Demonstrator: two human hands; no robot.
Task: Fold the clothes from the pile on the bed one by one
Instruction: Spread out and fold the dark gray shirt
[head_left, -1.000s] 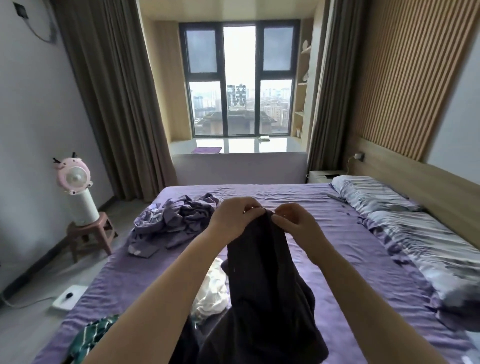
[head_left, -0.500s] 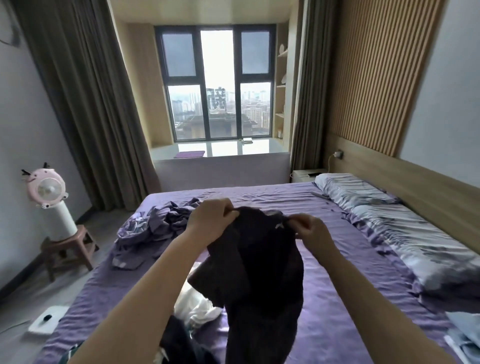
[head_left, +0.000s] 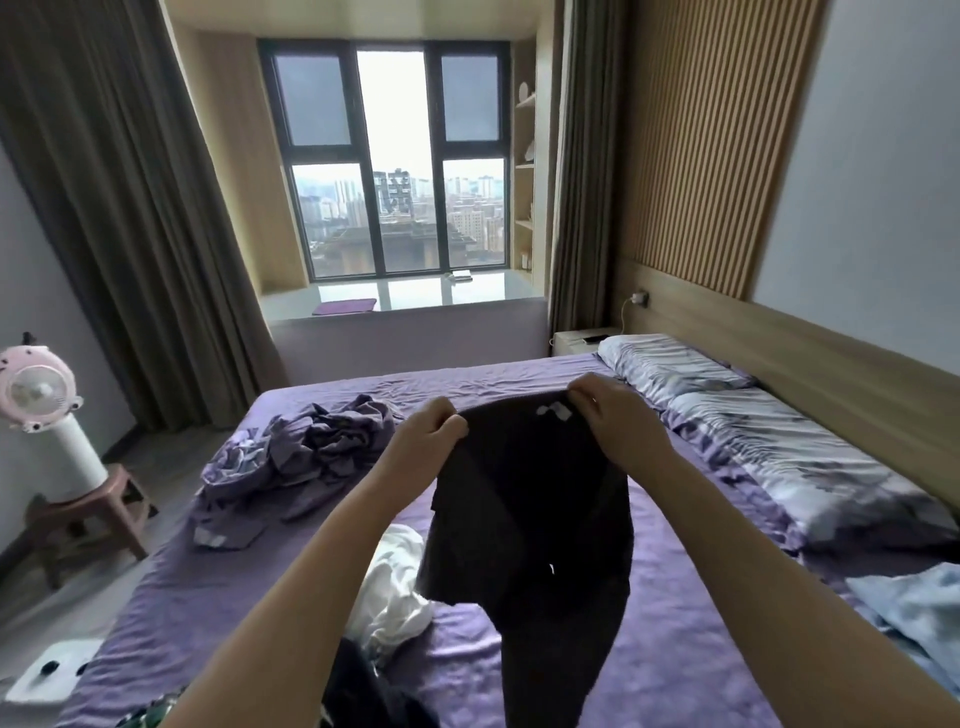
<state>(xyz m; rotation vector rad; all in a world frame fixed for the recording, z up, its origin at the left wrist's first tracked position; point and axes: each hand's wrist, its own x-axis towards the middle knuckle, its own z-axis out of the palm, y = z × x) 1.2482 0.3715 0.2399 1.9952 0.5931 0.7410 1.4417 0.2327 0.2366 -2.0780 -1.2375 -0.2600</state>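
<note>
hands: left (head_left: 426, 436) and right (head_left: 613, 415) pinch garment's (head_left: 530, 519) top edge, apart | garment: hanging between hands above bed (head_left: 675, 649) | tip: pull edge taut, lay flat, then fold

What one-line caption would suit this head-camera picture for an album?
Both hands, left hand and right hand, hold a dark garment up by its top edge above the purple bed.

2 hands (head_left: 431, 436), 2 pillows (head_left: 670, 364) (1 dark garment (head_left: 530, 519)).
</note>
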